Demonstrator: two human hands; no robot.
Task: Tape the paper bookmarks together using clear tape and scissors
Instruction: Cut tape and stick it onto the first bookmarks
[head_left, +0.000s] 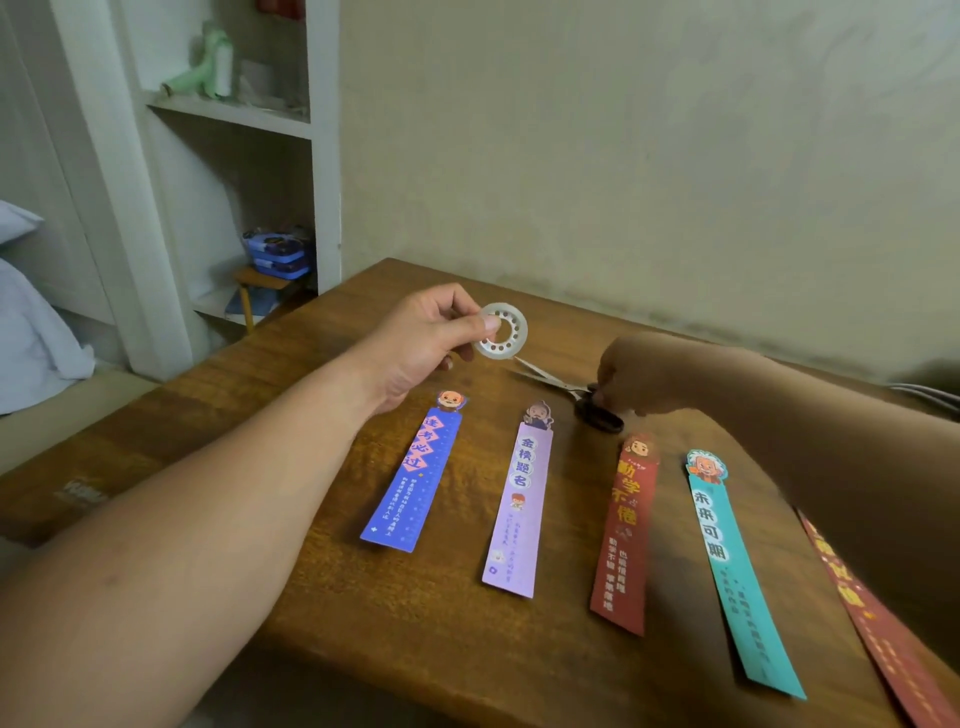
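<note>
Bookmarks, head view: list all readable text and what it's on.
"逢考必过": blue bookmark
"金榜题名": lilac bookmark
"勤学不倦": red bookmark
"未来可期": teal bookmark
Far-right bookmark: large characters blurred, partly hidden by the arm.
Small print on all bookmarks: too small to read.
Faint mark on tabletop: blurred.

A: Setting tag, quick?
B: Home. Bedroom, most likely.
A: Evidence?
B: White bedding (36, 338) heaped at the left edge, a pillow (15, 221) above it.
A: More?
B: Built-in white shelves (228, 111) in a wall recess. Green-and-white bottle (215, 62) on the upper shelf, stacked blue boxes (280, 254) lower down, a small wooden stool (260, 278) just beneath them.
A: Work surface?
B: Plain wooden table (467, 649) pushed against a scuffed, painted wall (623, 156). Cartoon bookmarks (519, 499) lie on it. Domestic clutter, household furniture. Tagging home.
</note>
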